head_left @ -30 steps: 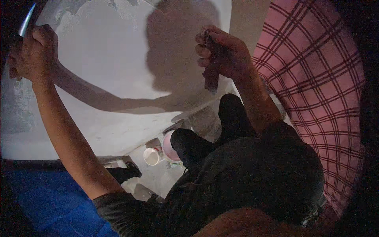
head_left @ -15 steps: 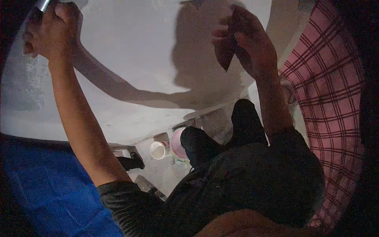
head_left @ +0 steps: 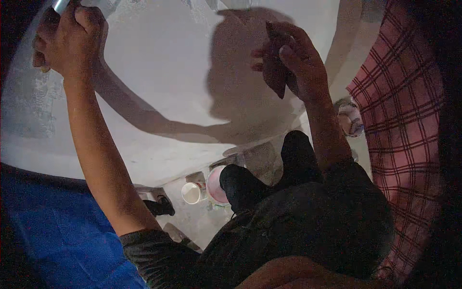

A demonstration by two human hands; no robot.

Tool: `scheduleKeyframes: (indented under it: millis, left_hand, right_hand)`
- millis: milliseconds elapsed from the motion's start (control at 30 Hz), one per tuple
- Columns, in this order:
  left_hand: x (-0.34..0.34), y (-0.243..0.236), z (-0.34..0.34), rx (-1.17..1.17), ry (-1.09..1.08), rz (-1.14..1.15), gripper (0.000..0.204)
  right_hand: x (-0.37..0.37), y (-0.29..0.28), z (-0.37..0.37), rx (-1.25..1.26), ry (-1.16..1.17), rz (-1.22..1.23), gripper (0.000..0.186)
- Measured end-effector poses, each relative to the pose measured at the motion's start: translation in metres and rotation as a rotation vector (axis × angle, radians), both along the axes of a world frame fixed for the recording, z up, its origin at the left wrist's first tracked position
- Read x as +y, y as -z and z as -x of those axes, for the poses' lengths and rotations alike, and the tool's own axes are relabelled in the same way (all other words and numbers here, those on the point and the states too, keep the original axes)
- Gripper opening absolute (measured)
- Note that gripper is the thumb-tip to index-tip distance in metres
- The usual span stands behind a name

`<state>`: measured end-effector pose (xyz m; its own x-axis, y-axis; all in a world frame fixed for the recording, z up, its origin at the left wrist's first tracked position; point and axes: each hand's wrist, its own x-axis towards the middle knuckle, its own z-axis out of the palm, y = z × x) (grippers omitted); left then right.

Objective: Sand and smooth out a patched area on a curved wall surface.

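My left hand point(head_left: 74, 41) is raised at the upper left, close to a whitish wall point(head_left: 154, 53). Its fingers are closed round something with a bright silvery, tube-like end point(head_left: 61, 6); the rest is hidden by the hand. At the upper right my right hand point(head_left: 303, 60) is in dim light, closed on a dark flat piece point(head_left: 275, 72) with pointed corners. The thumb lies across its face. Whether the piece touches the wall I cannot tell. Shadows of my head and left arm fall on the wall.
Below, a white bucket point(head_left: 192, 193) and a pinkish tub point(head_left: 217, 184) stand near the foot of the wall. Blue sheeting point(head_left: 62, 226) hangs at the left, pink checked cloth point(head_left: 404, 115) at the right. Beside the cloth is a round container point(head_left: 350, 118) with pale contents.
My right hand with the dark piece has moved down and slightly left. The left hand keeps its hold. The view has shifted a little, showing more of the round container.
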<state>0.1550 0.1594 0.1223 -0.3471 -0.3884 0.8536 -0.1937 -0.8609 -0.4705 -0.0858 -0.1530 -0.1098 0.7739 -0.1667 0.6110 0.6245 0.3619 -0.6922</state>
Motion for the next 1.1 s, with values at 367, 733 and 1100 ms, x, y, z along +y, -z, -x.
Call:
scheduleKeyframes:
  millis: [367, 733, 1100]
  left_hand:
    - [-0.032, -0.008, 0.011, 0.133, 0.019, 0.0, 0.054]
    - [-0.027, -0.001, 0.015, 0.108, -0.001, -0.011, 0.057]
    - [-0.024, -0.002, 0.007, 0.041, -0.104, -0.007, 0.048]
  right_hand:
    - [-0.03, -0.015, 0.007, 0.2, 0.211, 0.136, 0.06]
    - [-0.008, -0.032, 0.016, 0.246, 0.602, 0.506, 0.06]
    - [-0.023, -0.028, 0.004, 0.217, 0.321, 0.237, 0.056]
